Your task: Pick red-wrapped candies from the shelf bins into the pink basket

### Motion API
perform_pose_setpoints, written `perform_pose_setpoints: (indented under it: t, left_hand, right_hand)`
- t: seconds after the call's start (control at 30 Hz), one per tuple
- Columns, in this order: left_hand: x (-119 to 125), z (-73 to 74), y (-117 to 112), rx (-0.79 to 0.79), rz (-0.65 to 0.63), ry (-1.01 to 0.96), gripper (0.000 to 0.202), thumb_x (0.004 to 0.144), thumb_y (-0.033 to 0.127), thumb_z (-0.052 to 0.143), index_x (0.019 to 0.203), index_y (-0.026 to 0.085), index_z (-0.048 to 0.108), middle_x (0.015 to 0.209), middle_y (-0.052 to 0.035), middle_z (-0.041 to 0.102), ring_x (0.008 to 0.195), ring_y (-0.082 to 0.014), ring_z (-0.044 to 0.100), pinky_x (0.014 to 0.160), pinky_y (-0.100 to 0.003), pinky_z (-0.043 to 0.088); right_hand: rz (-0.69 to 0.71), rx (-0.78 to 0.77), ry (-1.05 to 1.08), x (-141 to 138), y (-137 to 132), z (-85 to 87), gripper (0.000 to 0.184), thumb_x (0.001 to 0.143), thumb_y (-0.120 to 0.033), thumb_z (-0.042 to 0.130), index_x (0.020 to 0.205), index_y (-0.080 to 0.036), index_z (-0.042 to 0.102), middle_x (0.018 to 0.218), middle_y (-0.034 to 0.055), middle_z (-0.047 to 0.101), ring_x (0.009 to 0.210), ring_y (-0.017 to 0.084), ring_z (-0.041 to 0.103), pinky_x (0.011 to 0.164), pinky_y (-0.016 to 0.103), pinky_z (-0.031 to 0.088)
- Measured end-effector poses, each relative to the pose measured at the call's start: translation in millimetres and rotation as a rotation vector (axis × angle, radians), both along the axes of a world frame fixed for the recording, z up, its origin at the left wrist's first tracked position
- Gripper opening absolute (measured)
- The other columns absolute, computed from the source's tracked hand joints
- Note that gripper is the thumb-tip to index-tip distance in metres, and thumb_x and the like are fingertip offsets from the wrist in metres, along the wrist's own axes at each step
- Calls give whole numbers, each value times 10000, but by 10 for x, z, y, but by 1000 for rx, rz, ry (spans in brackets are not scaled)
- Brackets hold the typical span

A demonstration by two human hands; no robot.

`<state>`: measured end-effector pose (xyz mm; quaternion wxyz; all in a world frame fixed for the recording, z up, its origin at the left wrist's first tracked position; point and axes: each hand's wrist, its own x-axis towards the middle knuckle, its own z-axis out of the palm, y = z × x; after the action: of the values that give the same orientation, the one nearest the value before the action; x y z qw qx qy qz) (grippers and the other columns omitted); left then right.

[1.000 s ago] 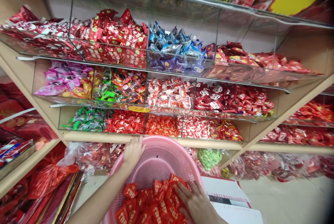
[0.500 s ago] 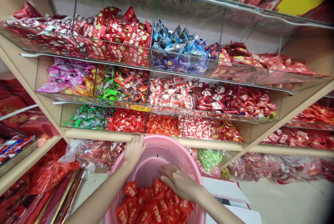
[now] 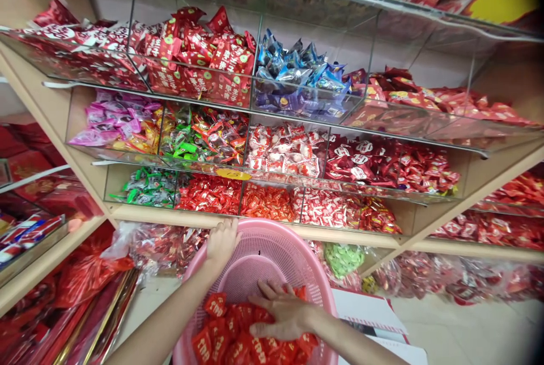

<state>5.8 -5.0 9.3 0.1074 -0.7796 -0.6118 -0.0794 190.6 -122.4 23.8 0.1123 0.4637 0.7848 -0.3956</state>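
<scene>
I hold a pink mesh basket point(image 3: 272, 243) in front of the candy shelves. My left hand point(image 3: 221, 243) grips its far left rim, fingers curled over the edge. Inside the basket lies a heap of red wrapped candies point(image 3: 232, 336). My right hand point(image 3: 280, 314) rests flat on top of that heap, fingers spread and pointing left, palm down. Just beyond the basket runs the lowest clear bin row with red candies point(image 3: 212, 195).
Clear acrylic bins hold pink point(image 3: 113, 121), green point(image 3: 147, 186), blue point(image 3: 297, 79) and red-and-white candies point(image 3: 284, 149) in tiers. A wooden shelf edge point(image 3: 170, 219) runs just past the basket. Bagged sweets point(image 3: 157, 246) sit below; white paper point(image 3: 365, 311) lies at right.
My right hand moved from the basket's right side leftward across the candy heap and now lies spread on it. The left hand kept its grip on the rim. The view shifted slightly.
</scene>
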Motion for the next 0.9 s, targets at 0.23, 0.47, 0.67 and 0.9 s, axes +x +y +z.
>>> perform_pose_setpoints:
  t: [0.23, 0.47, 0.67, 0.9]
  left_hand:
    - [-5, 14, -8, -2, -4, -2, 300, 876, 353, 323, 1050, 181, 496, 924, -101, 570, 861, -238, 547, 732, -333, 419]
    - [-9, 37, -8, 0, -1, 17, 297, 878, 345, 312, 1039, 173, 493, 911, -102, 572, 858, -238, 553, 728, -333, 424]
    - [-22, 50, -14, 20, -4, 22, 346, 890, 356, 274, 1094, 173, 484, 924, -102, 577, 853, -236, 558, 712, -330, 428]
    - [-25, 99, -57, 18, -20, -1, 362, 891, 363, 265, 1076, 176, 514, 906, -87, 579, 844, -236, 564, 704, -334, 427]
  right_hand:
    - [-31, 48, 24, -13, -97, 18, 725, 784, -691, 362, 1405, -350, 207, 1499, 87, 127, 1369, 302, 54, 1050, 593, -22]
    - [-53, 108, 57, 3, -82, 111, 790, 784, -715, 324, 1421, -265, 199, 1494, 112, 132, 1367, 315, 46, 1072, 562, -7]
    - [-166, 265, 146, 78, -160, 301, 669, 852, -627, 311, 1417, -280, 225, 1479, 66, 222, 1366, 276, 132, 1100, 522, 68]
    - [-441, 611, 243, 402, -216, 294, 495, 897, -468, 379, 1361, -299, 354, 1463, 14, 278, 1358, 227, 191, 1116, 435, 182]
